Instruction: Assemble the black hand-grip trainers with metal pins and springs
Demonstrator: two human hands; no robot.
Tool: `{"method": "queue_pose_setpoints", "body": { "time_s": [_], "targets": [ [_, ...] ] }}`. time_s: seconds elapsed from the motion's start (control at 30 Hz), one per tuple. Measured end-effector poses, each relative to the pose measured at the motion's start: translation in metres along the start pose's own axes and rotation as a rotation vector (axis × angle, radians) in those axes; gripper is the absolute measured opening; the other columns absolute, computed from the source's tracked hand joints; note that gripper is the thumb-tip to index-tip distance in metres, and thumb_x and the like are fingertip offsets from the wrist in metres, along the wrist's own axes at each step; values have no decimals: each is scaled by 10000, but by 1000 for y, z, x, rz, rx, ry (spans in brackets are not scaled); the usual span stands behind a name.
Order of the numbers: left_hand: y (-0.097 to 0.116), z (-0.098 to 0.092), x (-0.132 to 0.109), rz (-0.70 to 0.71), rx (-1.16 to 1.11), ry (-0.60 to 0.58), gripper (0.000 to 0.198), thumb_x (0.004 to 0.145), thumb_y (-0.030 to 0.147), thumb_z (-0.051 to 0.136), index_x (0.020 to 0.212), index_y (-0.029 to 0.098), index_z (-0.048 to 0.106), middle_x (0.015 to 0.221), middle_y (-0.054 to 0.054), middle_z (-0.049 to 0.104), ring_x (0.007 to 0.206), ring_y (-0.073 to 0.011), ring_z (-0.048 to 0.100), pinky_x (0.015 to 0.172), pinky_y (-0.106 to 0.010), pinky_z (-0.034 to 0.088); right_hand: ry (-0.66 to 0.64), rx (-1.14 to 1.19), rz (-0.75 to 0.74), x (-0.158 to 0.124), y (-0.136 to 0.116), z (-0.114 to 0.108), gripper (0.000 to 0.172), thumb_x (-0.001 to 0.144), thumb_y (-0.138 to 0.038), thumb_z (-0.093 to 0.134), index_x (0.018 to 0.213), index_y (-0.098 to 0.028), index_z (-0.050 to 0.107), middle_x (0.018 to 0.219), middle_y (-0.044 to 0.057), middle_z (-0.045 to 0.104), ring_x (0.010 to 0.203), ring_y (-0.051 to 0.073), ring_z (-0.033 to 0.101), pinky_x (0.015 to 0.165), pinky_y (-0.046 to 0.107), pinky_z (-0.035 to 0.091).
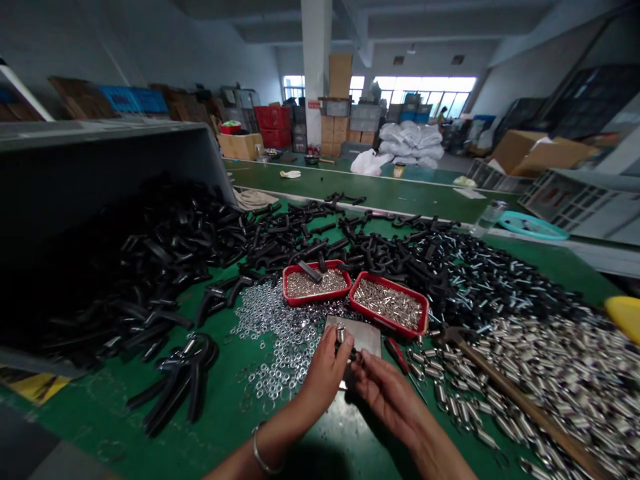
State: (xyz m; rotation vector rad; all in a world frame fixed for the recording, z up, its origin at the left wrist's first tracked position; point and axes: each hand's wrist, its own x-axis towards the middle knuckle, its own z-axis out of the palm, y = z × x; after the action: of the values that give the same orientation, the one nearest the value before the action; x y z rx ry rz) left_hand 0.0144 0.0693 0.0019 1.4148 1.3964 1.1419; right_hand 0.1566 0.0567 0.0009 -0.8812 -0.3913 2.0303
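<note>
My left hand point(324, 365) is closed around a small black part, with a ribbed silver metal cylinder point(341, 332) standing up at its top. Close on the right, my right hand point(387, 393) has its thumb and fingers pinched at the black part's point(353, 355) other side. Most of that part is hidden by my fingers. Beneath both hands lies a grey metal plate point(367, 337). Two red trays sit just beyond: the left tray point(286, 293) holds tiny metal pieces with a black part on top, the right tray point(426, 320) small metal pins.
Silver rings point(280, 363) are scattered at left, near a cluster of black handles point(185, 380). A large heap of black parts point(165, 247) spills from a grey bin. At right lie a red screwdriver point(397, 353), a hammer point(510, 387), metal cylinders point(575, 380) and black-headed bolts point(485, 273).
</note>
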Motion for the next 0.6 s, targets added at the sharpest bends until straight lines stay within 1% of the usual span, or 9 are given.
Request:
{"method": "queue_pose_setpoints", "body": {
  "time_s": [0.1,0.17,0.27,0.3,0.37,0.43,0.47,0.53,0.6],
  "targets": [
    [2,1,0,-13,9,5,252,968,433,472,960,202,570,986,-87,618,965,-247,575,910,-372,428,12,-60,-19,-5,-2,-1,232,787,-312,812,906,-138,715,865,65,720,708,108,654,671,205,541],
    [5,3,0,-19,8,6,253,960,440,482,966,205,576,997,-91,626,978,-256,579,918,-382,429,13,-162,-100,-7,-1,0,254,776,-332,816,899,-151,688,824,43,707,660,107,642,636,215,530],
    [9,4,-1,-40,3,15,277,949,464,489,990,206,582,1011,-101,640,1001,-272,592,938,-404,429,86,-423,-313,-7,4,-1,272,778,-394,789,884,-193,639,686,-25,649,526,110,584,529,231,486],
    [9,4,-2,-53,-4,20,289,944,475,492,997,206,584,1011,-103,646,1004,-277,596,942,-410,430,129,-548,-406,-6,5,-3,254,791,-405,768,878,-205,638,676,-31,641,529,122,583,528,243,484],
    [9,5,-2,-79,-24,20,308,932,494,506,1013,207,586,1014,-104,659,1007,-283,605,946,-415,436,191,-824,-606,-3,7,-7,177,837,-388,718,872,-221,669,752,-4,676,646,160,630,614,282,516],
    [7,6,-1,-92,-40,2,318,921,508,518,1001,208,590,984,-96,668,986,-282,616,934,-410,448,191,-1082,-784,0,10,-13,139,899,-350,650,949,-240,717,880,37,716,804,200,662,753,329,529],
    [5,7,0,-99,-49,-5,321,917,514,518,987,210,591,960,-88,668,968,-277,621,922,-404,457,181,-1192,-851,1,12,-16,176,929,-336,612,1033,-250,725,928,56,725,856,217,665,800,352,524],
    [1,10,3,-122,-79,-4,321,908,525,518,949,214,590,900,-68,660,921,-261,630,881,-383,478,187,-1376,-935,3,15,-21,296,977,-320,529,1223,-257,682,957,89,726,880,242,660,810,382,522],
    [-3,10,6,-168,-125,-10,334,889,540,535,914,212,589,856,-52,650,858,-236,635,817,-350,500,168,-1546,-937,0,14,-27,383,1001,-312,469,1351,-246,610,952,113,722,865,255,657,771,384,525]
  ]
}}
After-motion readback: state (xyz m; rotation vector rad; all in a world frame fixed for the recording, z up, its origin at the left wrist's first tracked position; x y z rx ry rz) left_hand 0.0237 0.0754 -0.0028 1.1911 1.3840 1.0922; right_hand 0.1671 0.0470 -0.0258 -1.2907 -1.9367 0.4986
